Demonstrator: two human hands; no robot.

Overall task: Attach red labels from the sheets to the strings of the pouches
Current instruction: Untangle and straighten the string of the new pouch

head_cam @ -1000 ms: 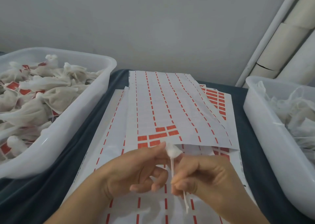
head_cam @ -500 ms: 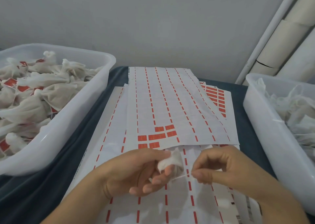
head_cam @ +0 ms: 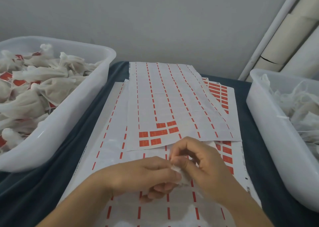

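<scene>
Left hand [head_cam: 146, 173] grips a white pouch [head_cam: 181, 175] near centre; right hand [head_cam: 198, 161] pinches at its top — string too fine to see. Remaining red labels [head_cam: 156, 133] lie just beyond, nearer the right hand.

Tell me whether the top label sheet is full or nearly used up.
Nearly used up: the top label sheet keeps only a few red labels near its front edge.
</scene>
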